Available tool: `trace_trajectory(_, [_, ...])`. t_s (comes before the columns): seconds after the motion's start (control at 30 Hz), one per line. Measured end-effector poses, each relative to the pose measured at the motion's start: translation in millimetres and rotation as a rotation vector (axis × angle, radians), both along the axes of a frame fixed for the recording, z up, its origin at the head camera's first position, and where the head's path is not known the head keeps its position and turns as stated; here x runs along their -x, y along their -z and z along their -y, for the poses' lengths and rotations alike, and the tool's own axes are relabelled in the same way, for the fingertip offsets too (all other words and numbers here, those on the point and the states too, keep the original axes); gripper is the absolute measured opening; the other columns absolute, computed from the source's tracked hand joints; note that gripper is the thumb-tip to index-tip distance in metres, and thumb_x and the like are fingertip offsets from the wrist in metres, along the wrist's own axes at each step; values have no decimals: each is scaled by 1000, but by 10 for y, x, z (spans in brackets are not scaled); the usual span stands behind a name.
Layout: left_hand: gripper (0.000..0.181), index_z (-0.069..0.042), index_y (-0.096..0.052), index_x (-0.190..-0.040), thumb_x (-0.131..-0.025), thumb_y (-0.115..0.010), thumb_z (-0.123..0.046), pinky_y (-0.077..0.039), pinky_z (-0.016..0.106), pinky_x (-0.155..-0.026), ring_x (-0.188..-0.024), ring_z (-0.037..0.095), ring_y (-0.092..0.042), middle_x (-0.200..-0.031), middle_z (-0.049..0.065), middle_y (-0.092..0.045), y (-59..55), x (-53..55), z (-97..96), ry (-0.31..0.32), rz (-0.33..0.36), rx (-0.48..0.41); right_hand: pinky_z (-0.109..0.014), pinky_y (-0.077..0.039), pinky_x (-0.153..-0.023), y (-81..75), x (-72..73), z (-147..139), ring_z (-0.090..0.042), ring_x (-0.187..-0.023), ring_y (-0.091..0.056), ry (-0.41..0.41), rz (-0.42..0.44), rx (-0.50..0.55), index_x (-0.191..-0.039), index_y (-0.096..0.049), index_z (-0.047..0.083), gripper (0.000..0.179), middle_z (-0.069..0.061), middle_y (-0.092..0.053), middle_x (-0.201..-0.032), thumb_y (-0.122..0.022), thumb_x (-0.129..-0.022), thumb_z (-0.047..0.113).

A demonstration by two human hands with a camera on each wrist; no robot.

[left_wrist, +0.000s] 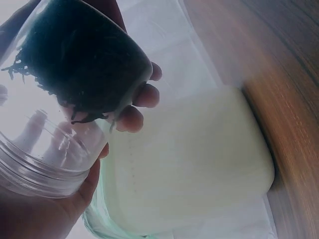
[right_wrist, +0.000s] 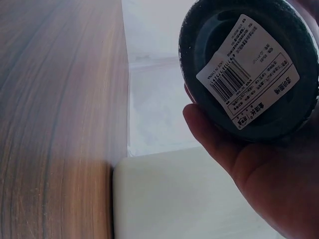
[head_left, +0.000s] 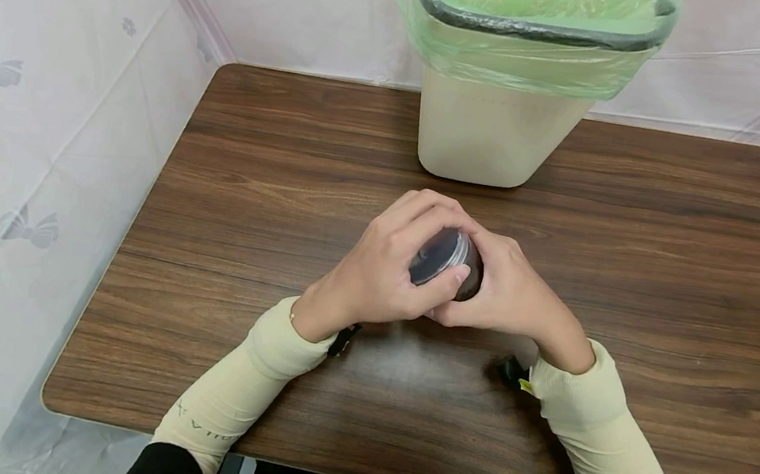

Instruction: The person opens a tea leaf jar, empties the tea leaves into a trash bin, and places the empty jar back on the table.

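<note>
A clear screw-top jar (head_left: 471, 275) of dark, dried, leaf-like bits is held tilted above the table, between both hands. Around its lid end curls my left hand (head_left: 386, 266), with the thumb across the near side. My right hand (head_left: 513, 291) grips the body and base end from the other side. The left wrist view shows the dark contents (left_wrist: 84, 59) gathered toward the base, with clear space near the threaded lid (left_wrist: 45, 174). On the base, a white barcode label (right_wrist: 249, 72) appears in the right wrist view. Some fingertips are hidden behind the jar in the head view.
A cream trash bin (head_left: 490, 135) lined with a green bag (head_left: 518, 67) stands at the table's back edge, beyond the hands. The brown wood-grain table (head_left: 248, 196) has rounded corners. White sheeting (head_left: 39, 144) hangs at the left and back.
</note>
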State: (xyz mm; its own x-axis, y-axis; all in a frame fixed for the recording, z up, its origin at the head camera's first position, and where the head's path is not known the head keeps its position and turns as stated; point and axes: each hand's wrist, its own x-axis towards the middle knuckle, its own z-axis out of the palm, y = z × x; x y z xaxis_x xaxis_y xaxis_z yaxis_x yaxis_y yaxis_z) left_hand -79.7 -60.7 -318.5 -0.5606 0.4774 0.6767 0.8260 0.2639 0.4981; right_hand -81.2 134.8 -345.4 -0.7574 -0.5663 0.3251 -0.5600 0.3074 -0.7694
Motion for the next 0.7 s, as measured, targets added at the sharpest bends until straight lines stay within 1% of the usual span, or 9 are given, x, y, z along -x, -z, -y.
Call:
trace_trajectory(0.23, [34, -5, -68, -111, -90, -60, -31, -44, 31, -95, -105, 20, -56, -111, 5, -62, 1, 4, 0, -2, -3, 5, -31, -53, -75, 11, 3, -1, -13, -88, -63, 4, -14, 4, -123, -59, 8, 69, 2, -66, -103, -86, -62, 23])
trace_trajectory(0.4, [36, -4, -68, -112, -90, -61, -31, -44, 32, -97, -107, 21, -56, -113, 7, -62, -7, 0, 2, 1, -5, 10, -32, -53, -75, 8, 2, -6, -13, -88, -63, 10, -9, -3, -124, -59, 8, 69, 2, -66, -102, -85, -63, 24])
trace_trajectory(0.7, [41, -4, -68, -116, -87, -67, -32, -43, 32, -101, -114, 21, -55, -118, 8, -62, -23, -5, 18, 27, 12, 32, -34, -52, -74, 0, -1, -3, -13, -87, -62, 23, -8, -11, -122, -60, 8, 68, 2, -66, -101, -86, -61, 24])
